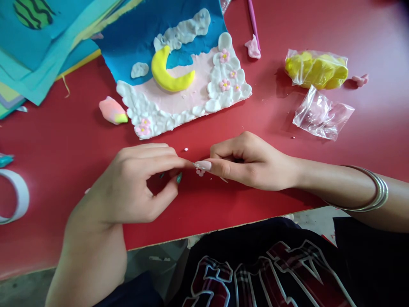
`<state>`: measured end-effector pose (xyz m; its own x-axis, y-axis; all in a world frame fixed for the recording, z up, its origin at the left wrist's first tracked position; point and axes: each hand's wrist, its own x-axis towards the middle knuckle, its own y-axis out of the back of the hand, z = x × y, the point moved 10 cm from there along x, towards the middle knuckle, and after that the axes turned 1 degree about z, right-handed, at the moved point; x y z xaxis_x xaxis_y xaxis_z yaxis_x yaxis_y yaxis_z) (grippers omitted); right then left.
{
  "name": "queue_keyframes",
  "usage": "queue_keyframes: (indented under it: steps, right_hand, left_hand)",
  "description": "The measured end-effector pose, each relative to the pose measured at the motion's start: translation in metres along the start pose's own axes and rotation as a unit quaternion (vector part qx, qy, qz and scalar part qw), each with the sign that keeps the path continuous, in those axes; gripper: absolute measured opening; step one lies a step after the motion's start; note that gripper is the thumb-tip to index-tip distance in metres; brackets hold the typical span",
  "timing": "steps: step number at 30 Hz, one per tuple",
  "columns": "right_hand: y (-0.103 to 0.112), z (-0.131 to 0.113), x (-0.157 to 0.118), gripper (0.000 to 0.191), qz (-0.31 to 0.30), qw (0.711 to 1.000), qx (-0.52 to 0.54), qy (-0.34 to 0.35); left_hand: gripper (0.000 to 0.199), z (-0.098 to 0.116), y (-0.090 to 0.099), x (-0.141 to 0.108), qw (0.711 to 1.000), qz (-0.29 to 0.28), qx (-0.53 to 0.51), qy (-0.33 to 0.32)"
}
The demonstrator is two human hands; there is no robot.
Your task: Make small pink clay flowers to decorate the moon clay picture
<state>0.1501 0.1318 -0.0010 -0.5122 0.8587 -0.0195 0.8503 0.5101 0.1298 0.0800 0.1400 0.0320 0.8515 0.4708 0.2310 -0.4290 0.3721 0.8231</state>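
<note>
My left hand [134, 181] reaches in from the left, its index finger stretched out and its thumb apart. That fingertip meets the thumb tip of my right hand [255, 164], whose fingers are curled in with the thumb pressed down. Whatever the right fingers pinch is hidden. A tiny pale pink clay flower [200, 172] shows just below the right thumbnail, close to the red table top. Beyond the hands lies a clay picture [191, 91] with a yellow crescent moon [169, 74], white clay clouds and pink flowers. A small white clay ball [186, 149] rests between the hands and the picture.
At right lie a bag of yellow clay [316, 70] and a bag of pale pink clay [322, 113]. A pink stick tool [253, 21] and pink clay lump [253, 47] sit at the back. Coloured sheets [47, 64] and a white tape ring [22, 196] occupy the left.
</note>
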Motion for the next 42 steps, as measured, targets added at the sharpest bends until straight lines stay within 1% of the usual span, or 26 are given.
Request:
queue_keyframes:
  steps: [4,7,11,16,26,29,34,39,42]
  right_hand:
    - [0.000,0.000,0.000,0.037,-0.002,1.000,-0.003,0.001]
    - [0.000,-0.001,0.000,0.038,-0.003,1.000,-0.008,0.003]
    - [0.000,-0.002,0.000,0.038,-0.004,1.000,-0.016,0.008]
    - [0.000,-0.004,-0.001,0.039,-0.004,0.999,-0.030,0.018]
    - [0.000,-0.005,-0.001,0.039,-0.003,0.999,-0.037,0.021]
    - [0.000,-0.005,-0.001,0.040,-0.003,0.999,-0.037,0.023]
    - [-0.001,-0.004,-0.001,0.040,-0.005,0.999,-0.035,0.019]
    - [0.000,-0.005,-0.001,0.040,-0.001,0.999,-0.032,0.022]
    - [0.000,-0.004,-0.001,0.040,0.000,0.999,-0.034,0.019]
  left_hand:
    - [0.018,0.000,0.002,-0.002,1.000,0.009,-0.002,0.010]
    - [0.015,-0.001,0.006,-0.003,1.000,0.023,0.007,0.019]
    - [0.011,-0.003,0.000,-0.002,0.999,-0.008,0.023,0.041]
    - [0.011,-0.001,-0.004,0.000,0.999,-0.025,0.018,0.036]
    - [0.014,0.007,-0.007,0.002,0.999,-0.039,0.011,0.011]
    - [0.014,0.006,-0.005,0.000,0.999,-0.034,0.007,0.020]
    - [0.011,0.001,0.001,-0.003,0.999,-0.005,0.017,0.040]
    - [0.009,0.002,-0.007,-0.001,0.999,-0.028,0.014,0.027]
    - [0.010,0.004,-0.007,0.001,0.999,-0.019,0.018,0.020]
